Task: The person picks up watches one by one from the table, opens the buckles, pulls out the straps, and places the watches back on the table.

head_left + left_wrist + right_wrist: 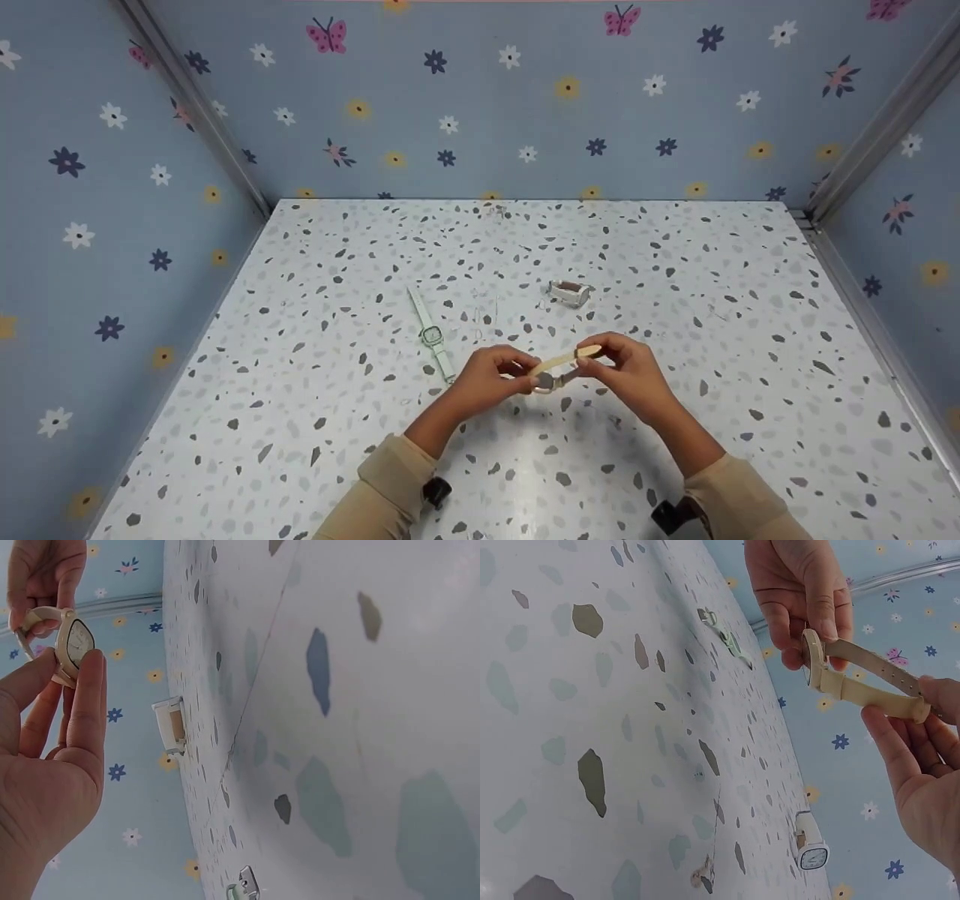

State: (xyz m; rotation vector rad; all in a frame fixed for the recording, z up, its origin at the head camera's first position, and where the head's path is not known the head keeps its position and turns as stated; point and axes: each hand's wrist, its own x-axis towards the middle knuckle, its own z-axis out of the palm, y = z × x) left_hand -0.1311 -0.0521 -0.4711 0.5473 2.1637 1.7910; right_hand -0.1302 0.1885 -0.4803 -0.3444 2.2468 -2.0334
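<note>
Both hands hold a cream wristwatch (866, 692) above the table. My left hand (487, 380) pinches it by its case, whose pale dial (78, 643) shows in the left wrist view. My right hand (632, 375) pinches the strap ends, the thumb on one side and fingertips on the other. Seen from the right wrist, the two strap halves run side by side from the case to the right fingers, and the darker half has holes. Whether the buckle is fastened is hidden by the fingers.
A mint green watch (431, 335) lies stretched out left of the hands. Beyond them, a white watch (571, 293) stands with its strap closed in a loop. The speckled table (315, 315) meets flower-patterned walls (480, 97) at the back and sides.
</note>
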